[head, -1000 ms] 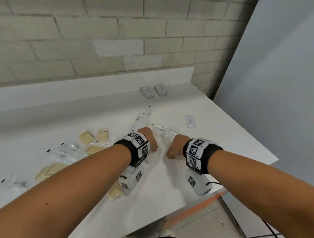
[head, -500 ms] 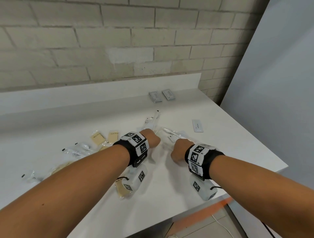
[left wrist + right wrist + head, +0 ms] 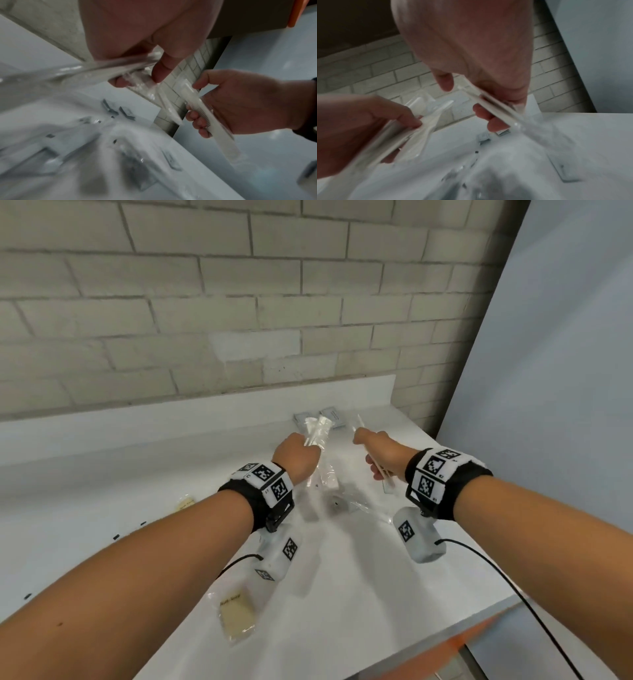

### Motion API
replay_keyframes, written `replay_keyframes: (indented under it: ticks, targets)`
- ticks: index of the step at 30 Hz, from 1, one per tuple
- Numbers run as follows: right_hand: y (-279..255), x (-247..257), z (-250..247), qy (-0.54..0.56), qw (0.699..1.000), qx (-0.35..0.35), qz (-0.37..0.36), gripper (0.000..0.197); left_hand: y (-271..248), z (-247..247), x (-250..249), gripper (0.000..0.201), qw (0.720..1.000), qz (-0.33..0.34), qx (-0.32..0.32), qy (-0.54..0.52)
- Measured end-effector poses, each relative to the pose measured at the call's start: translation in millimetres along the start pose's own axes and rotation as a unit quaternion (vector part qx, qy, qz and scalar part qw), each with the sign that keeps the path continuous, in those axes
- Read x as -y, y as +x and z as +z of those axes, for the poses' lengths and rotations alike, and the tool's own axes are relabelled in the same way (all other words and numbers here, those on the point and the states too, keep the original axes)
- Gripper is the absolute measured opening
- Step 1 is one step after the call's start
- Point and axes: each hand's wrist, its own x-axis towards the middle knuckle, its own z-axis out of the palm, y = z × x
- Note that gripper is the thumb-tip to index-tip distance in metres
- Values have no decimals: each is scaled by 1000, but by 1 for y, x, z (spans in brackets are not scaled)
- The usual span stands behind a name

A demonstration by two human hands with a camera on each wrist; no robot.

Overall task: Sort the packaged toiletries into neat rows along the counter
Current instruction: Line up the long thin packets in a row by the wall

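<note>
My left hand (image 3: 296, 455) is raised above the white counter (image 3: 102, 474) and grips a bunch of clear packets (image 3: 320, 428) with long white items inside. In the left wrist view its fingers (image 3: 159, 73) curl round those packets (image 3: 142, 82). To the right, my right hand (image 3: 380, 451) holds a white comb in a clear sleeve (image 3: 382, 470), its teeth plain in the left wrist view (image 3: 204, 109). The two hands are level and a short gap apart. The right wrist view shows the comb sleeve (image 3: 496, 106) and the left hand's packets (image 3: 423, 119).
Two grey sachets (image 3: 334, 419) lie at the back by the upstand. More clear packets (image 3: 342, 503) lie on the counter below my hands. A tan soap packet (image 3: 236, 616) lies near the front edge, another (image 3: 186, 503) at the left. A grey panel (image 3: 548, 371) bounds the right.
Both hands have lifted from the counter and moved toward the back, the left now holding clear packets and the right the wrapped comb.
</note>
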Motion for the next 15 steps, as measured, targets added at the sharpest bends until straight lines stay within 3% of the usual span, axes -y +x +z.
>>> replay_keyframes:
  ticks: [1,3,7,10,12,15]
  targets:
    - [7,4,-10,22,1000,1,6,35,3,1,-11,3,1000,14,-8,-13]
    - [23,10,-32,44,999,-8,9,27,14,9,-29,25,999,19,-18,-37]
    - [61,17,-76,-25,999,-19,0,22,47,34,-62,21,999,34,-13,-30]
    - [100,19,-109,-118,993,-3,-23,20,77,58,-82,32,1000,13,-14,-23]
    - [129,15,-128,-113,992,16,-49,15,98,76,-91,40,1000,-4,-13,-9]
    - [169,8,-147,-96,993,30,-55,25,138,102,-96,39,999,-37,-18,16]
